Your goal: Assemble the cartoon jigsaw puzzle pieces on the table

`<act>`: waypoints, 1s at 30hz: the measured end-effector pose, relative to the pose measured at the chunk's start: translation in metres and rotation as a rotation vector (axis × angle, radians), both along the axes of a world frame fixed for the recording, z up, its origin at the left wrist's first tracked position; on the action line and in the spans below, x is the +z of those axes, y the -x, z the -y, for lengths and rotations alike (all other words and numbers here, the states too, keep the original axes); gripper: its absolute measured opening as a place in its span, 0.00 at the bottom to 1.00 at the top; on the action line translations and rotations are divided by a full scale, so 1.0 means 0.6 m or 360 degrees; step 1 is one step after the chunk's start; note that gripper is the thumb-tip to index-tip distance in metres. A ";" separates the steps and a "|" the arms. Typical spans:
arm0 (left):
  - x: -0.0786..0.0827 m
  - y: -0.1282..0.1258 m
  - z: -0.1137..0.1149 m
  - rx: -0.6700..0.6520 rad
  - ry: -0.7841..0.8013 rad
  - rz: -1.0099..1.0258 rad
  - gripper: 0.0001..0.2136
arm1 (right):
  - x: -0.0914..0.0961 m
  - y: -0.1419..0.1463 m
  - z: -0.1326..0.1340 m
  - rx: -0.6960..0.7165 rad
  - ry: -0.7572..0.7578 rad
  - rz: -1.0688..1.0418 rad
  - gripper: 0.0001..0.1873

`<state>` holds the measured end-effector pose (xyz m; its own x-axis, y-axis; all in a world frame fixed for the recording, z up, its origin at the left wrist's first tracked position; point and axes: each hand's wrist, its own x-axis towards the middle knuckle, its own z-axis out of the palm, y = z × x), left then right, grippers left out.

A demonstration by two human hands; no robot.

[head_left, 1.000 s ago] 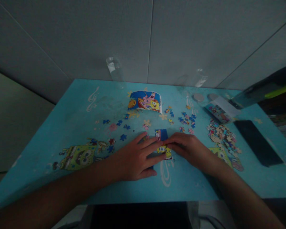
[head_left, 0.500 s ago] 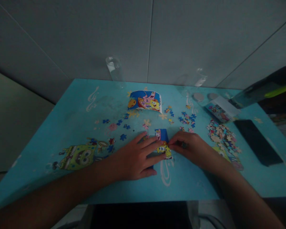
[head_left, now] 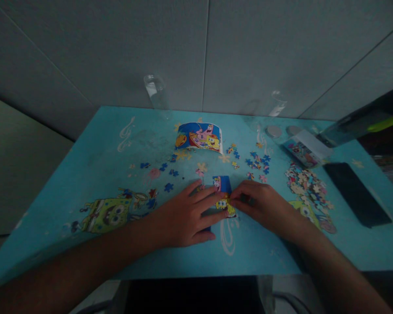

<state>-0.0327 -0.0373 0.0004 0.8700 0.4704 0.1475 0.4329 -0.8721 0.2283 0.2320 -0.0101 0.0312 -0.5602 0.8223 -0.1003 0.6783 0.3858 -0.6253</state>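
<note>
Puzzle (head_left: pixel 225 184): I see a small joined part, blue at its far end and yellow at its near end. It lies on the table (head_left: pixel 255 250), near the middle, between the two hands.
Left hand (head_left: pixel 186 216): It is palm down with fingers spread wide. Its fingertips lie over the puzzle's left side, and I see nothing gripped in it.
Right hand (head_left: pixel 260 198): Thumb and finger pinch close together at the puzzle's right edge. I can't tell if a piece is between them.
Blue pieces (head_left: pixel 169 187): These are loose, left of the puzzle.
Mixed pieces (head_left: pixel 257 161): I see these farther off, to the right.
Picture card (head_left: pixel 201 136): It is bent in a curve, far past the puzzle.
Big pile (head_left: pixel 309 185): More pieces lie right of the right hand.
Dark flat thing (head_left: pixel 356 192): It is just right of the big pile.
Small box (head_left: pixel 304 150): It sits on the far side of the big pile.
Round lids (head_left: pixel 274 131): Two are left of the small box, farther off.
Clear tubes (head_left: pixel 157 93): I see two by the wall, one left, one right.
</note>
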 end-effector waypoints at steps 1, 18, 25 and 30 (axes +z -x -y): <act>0.000 0.000 0.000 0.0000 0.0003 -0.0010 0.25 | 0.001 0.001 0.001 -0.0007 -0.0005 0.0005 0.04; 0.001 -0.002 -0.002 -0.0014 0.0000 0.0000 0.26 | -0.005 -0.001 -0.008 -0.0119 0.0159 -0.0014 0.05; 0.001 -0.001 0.000 -0.0014 -0.0002 -0.0009 0.27 | 0.005 -0.024 -0.017 -0.0149 0.0261 -0.0025 0.04; -0.003 0.001 0.001 -0.0019 -0.0039 -0.0027 0.27 | 0.000 -0.019 -0.002 -0.0102 0.0279 0.0003 0.04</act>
<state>-0.0330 -0.0377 -0.0011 0.8780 0.4564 0.1442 0.4260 -0.8825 0.1992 0.2435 -0.0086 0.0314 -0.5068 0.8261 -0.2463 0.6992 0.2268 -0.6780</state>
